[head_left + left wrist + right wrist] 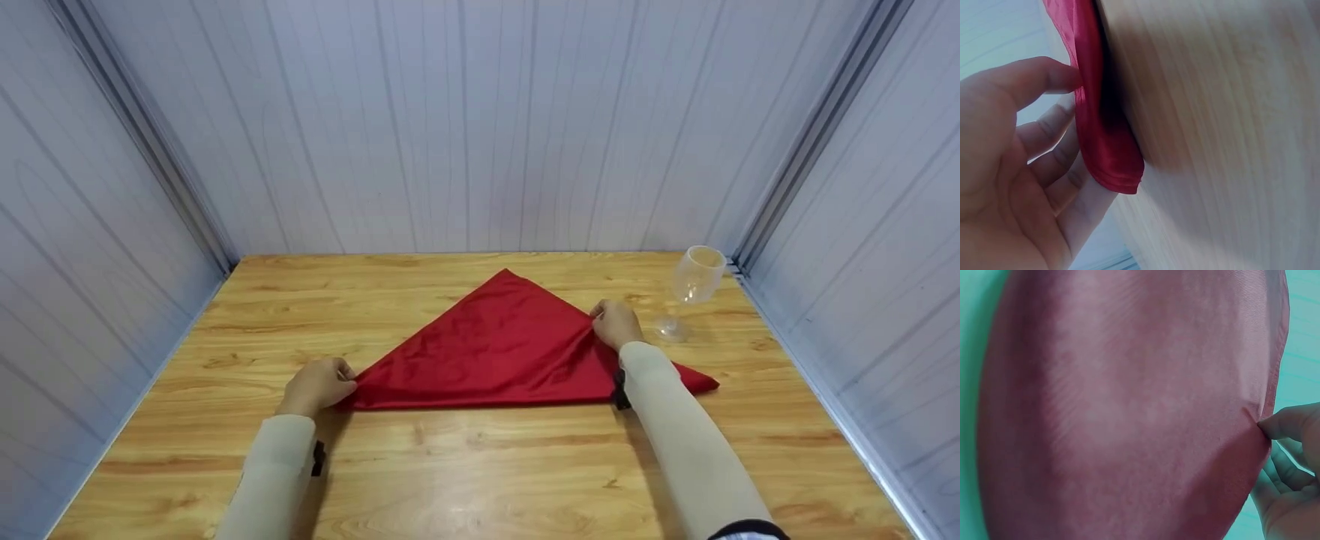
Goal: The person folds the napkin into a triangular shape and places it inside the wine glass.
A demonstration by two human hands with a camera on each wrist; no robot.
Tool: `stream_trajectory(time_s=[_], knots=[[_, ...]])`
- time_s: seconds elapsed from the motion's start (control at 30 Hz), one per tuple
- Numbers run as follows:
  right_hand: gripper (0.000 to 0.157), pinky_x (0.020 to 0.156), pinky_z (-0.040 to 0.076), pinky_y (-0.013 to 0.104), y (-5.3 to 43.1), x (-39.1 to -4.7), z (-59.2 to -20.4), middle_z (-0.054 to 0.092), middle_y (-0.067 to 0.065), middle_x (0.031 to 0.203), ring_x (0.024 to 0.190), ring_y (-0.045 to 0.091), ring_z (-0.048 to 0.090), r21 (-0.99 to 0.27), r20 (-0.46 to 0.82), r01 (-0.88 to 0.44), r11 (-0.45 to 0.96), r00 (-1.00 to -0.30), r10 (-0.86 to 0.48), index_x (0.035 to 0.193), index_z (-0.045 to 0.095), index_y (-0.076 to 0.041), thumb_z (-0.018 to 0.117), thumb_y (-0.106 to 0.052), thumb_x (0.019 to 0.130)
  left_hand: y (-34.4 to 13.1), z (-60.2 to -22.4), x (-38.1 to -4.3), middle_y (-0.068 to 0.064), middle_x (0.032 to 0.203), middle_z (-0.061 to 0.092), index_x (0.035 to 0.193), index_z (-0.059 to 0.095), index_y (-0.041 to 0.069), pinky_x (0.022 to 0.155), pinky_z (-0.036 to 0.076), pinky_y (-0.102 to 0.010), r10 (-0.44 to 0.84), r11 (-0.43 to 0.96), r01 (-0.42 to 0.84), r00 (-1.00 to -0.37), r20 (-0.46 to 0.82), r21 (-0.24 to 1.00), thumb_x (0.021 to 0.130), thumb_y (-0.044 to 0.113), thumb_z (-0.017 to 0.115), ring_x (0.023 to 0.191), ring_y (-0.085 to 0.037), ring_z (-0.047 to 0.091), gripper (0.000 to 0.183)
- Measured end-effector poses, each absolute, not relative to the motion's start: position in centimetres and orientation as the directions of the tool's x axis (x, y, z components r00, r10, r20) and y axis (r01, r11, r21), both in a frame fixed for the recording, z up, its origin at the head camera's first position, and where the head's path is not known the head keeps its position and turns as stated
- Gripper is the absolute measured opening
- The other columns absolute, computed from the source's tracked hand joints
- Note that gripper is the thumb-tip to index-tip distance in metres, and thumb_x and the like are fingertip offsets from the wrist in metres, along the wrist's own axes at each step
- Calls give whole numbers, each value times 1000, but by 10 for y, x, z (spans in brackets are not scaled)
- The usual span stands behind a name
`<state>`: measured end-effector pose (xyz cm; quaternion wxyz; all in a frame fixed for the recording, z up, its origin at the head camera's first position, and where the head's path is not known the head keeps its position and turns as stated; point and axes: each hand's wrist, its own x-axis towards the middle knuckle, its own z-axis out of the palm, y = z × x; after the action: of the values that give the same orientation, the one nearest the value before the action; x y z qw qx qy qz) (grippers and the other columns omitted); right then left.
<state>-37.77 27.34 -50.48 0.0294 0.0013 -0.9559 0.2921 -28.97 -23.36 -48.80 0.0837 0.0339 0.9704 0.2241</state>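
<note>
A red cloth napkin [480, 345], folded into a triangle, lies on the wooden table with its peak toward the back wall. My left hand [318, 386] pinches its left corner; in the left wrist view the thumb [1064, 77] and fingers grip the layered red napkin [1109, 152] near its tip. At the right slanting edge, my right hand [618, 324] pinches the fabric between thumb and fingers, raising creases there. The right wrist view shows that pinch by the right hand [1294, 464] on the edge of the napkin [1129, 410]. The right corner lies beyond my forearm.
A clear wine glass [697, 277] stands upright on the table [465, 472], at the back right beyond my right hand. Pale panelled walls [465, 127] enclose the table at the back and both sides.
</note>
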Motion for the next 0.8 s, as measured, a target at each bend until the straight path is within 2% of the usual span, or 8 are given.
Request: stream_trajectory(time_s=[0.2,0.4,0.63,0.8], knots=[[21,82,50,47,272,-379,-504,66,21,96,90,35,62,-553,60,-23,833,-998,12,105,69,6,56,3,90,-236,-490,-289,-7,94,70,94,72,6,78,51,-50,97,893,37,-989,-111,449,90,19,74,87,-27,65,13],[19,82,50,48,274,-379,-503,67,21,94,89,35,63,-531,60,-30,847,-998,2,104,69,6,58,1,89,-236,-490,-288,-10,91,71,93,71,4,76,52,-49,108,895,57,-990,-89,443,91,14,72,84,-27,66,10],[26,88,50,52,287,-374,-502,68,22,107,101,39,63,-530,9,16,848,-1000,25,110,69,5,58,-7,90,-236,-491,-289,-10,91,70,93,71,4,76,52,-49,80,896,22,-990,-114,443,93,12,70,84,-26,66,8],[25,89,50,50,295,-373,-504,69,21,109,102,39,63,-525,22,3,851,-1000,18,106,70,5,62,-10,87,-236,-490,-288,-9,88,70,90,71,3,74,52,-47,95,889,48,-992,-82,455,92,13,72,81,-25,65,10]])
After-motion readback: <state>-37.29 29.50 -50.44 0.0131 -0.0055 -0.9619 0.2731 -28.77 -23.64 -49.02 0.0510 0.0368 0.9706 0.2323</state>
